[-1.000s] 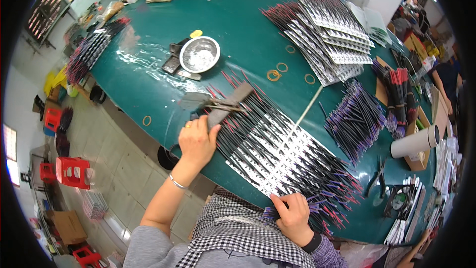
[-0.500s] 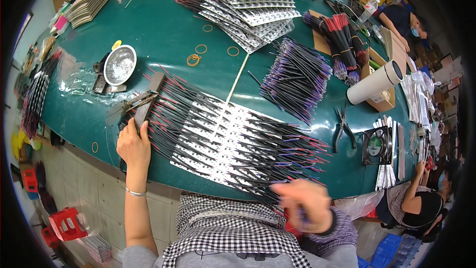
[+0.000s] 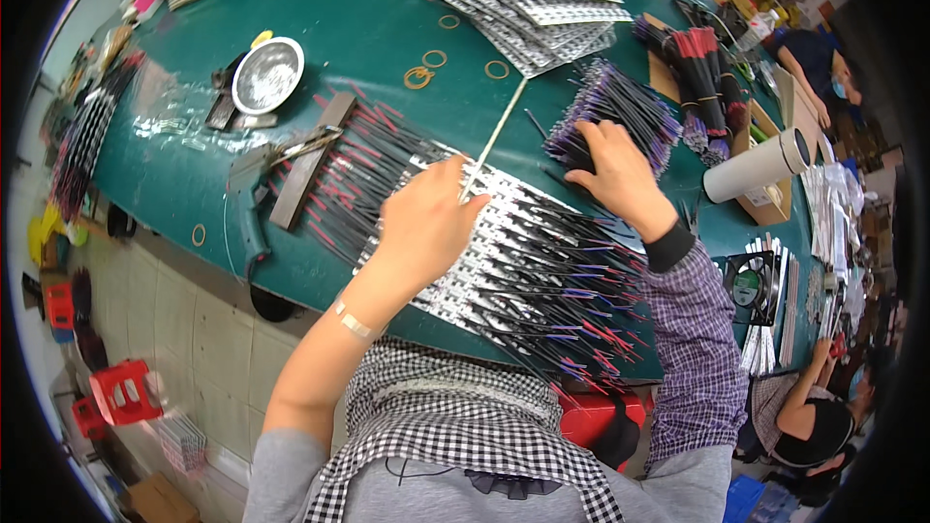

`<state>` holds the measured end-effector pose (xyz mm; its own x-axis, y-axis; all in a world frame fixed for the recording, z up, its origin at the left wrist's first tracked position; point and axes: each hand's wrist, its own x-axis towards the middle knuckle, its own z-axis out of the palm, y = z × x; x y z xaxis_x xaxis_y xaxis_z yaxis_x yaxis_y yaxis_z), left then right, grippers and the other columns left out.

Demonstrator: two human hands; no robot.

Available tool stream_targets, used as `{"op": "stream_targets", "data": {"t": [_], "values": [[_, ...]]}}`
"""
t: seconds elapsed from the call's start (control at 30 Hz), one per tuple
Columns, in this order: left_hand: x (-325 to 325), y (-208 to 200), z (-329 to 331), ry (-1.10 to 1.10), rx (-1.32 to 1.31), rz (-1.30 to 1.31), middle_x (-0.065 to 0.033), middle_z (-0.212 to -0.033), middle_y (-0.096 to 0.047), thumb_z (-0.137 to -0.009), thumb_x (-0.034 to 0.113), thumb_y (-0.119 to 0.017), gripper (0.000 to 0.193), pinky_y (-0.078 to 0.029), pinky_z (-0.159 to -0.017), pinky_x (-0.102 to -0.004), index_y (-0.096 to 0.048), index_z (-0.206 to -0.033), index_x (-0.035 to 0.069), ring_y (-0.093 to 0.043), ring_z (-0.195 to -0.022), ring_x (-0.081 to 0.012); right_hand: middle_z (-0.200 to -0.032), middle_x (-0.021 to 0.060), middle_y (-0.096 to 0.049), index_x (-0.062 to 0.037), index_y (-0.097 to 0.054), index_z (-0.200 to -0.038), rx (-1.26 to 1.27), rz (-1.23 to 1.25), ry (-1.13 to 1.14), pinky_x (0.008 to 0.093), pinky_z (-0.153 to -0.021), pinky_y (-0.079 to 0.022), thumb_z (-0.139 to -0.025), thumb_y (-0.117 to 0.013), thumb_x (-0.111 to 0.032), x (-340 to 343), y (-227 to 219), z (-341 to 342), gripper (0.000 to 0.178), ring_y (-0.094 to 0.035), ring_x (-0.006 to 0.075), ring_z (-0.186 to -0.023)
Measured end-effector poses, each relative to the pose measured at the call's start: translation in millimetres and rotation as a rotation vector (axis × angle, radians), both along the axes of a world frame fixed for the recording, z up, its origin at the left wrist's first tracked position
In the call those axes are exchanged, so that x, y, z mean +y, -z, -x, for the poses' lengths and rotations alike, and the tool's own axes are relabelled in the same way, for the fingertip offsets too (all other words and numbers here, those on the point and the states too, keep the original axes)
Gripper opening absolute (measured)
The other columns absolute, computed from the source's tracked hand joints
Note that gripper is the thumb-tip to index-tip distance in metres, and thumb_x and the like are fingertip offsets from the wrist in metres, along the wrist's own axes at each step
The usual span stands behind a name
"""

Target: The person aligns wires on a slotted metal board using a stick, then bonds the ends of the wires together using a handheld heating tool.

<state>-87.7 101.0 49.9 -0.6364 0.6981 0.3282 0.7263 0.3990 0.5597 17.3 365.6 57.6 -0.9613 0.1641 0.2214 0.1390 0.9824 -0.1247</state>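
My left hand (image 3: 426,223) rests on a white panel (image 3: 496,218) fitted with rows of black wires, its thumb spread away from the fingers. A thin pale stick (image 3: 502,126) lies across the panel and runs up close to that thumb. My right hand (image 3: 622,174) reaches over a pile of black wires with purple ends (image 3: 644,121), thumb and fingers apart and touching the pile. A dark metal bar (image 3: 312,163) lies across the red-tipped wire ends left of the panel. Beside the bar lies a teal glue gun (image 3: 250,208).
A white bowl (image 3: 268,76) of small pieces stands at the left. Stacked wired panels (image 3: 542,0) lie at the back. A white tumbler (image 3: 756,167), red-topped wire bundles (image 3: 705,68) and a black square fan (image 3: 749,283) are on the right. Rubber bands (image 3: 418,77) lie on the green table.
My left hand has left the metal bar and moved right onto the panel. My right hand has moved from the near wire ends up to the loose wire pile. The view has shifted.
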Motion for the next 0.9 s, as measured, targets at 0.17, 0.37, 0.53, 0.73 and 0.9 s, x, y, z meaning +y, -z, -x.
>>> {"op": "stream_targets", "data": {"t": [0.17,0.37,0.53,0.73,0.9], "values": [[1.6,18.3,25.8,0.038,-0.058,0.419,-0.0216,-0.093,-0.068,-0.092,0.007,-0.066,0.029,-0.055,-0.079,-0.0467,-0.058,-0.118,-0.003,-0.070,-0.090,-0.0396,-0.098,0.0112,-0.062,-0.0066,-0.057,-0.137,-0.046,-0.081,0.007,0.0432,-0.079,-0.049,-0.080,-0.082,-0.020,-54.3,-30.4,-7.3,0.063,-0.060,0.0313,-0.095],[-130.8,5.4,-36.9,-0.194,-0.443,-0.251,-0.0054,-0.086,-0.064,-0.100,0.002,-0.058,0.016,-0.042,-0.062,-0.0236,-0.062,-0.115,-0.001,-0.058,-0.072,-0.0081,-0.116,0.0156,-0.061,-0.0036,-0.061,-0.131,-0.043,0.155,-0.198,0.0434,-0.088,-0.051,-0.081,-0.080,-0.015,-88.3,-12.2,-22.5,0.054,-0.059,0.0336,-0.107],[-256.6,11.8,-147.8,-0.341,-0.628,-0.084,-0.0029,-0.073,-0.064,-0.097,0.002,-0.065,0.012,-0.040,-0.054,-0.0216,-0.069,-0.108,-0.002,-0.051,-0.062,-0.0034,-0.124,0.0156,-0.058,-0.0075,-0.063,-0.129,-0.086,0.204,-0.173,0.0444,-0.092,-0.048,-0.083,-0.079,-0.015,-92.4,6.3,-26.2,0.050,-0.057,0.0348,-0.111],[-285.8,21.9,-182.8,-0.481,-0.767,-0.032,-0.0019,-0.069,-0.062,-0.097,0.004,-0.067,0.015,-0.039,-0.052,-0.0233,-0.073,-0.109,-0.002,-0.050,-0.058,-0.0050,-0.126,0.0163,-0.057,-0.0052,-0.062,-0.130,-0.056,0.168,-0.168,0.0436,-0.094,-0.048,-0.085,-0.077,-0.015,-96.0,9.7,-27.1,0.049,-0.057,0.0343,-0.114],[-271.9,37.6,-170.2,-0.461,-0.780,-0.046,-0.0028,-0.069,-0.064,-0.098,0.006,-0.067,0.016,-0.042,-0.055,-0.0238,-0.073,-0.111,-0.002,-0.053,-0.060,-0.0059,-0.126,0.0167,-0.058,-0.0046,-0.062,-0.131,-0.038,0.164,-0.180,0.0438,-0.094,-0.048,-0.085,-0.077,-0.015,-95.9,15.4,-27.7,0.049,-0.057,0.0344,-0.114]]}}
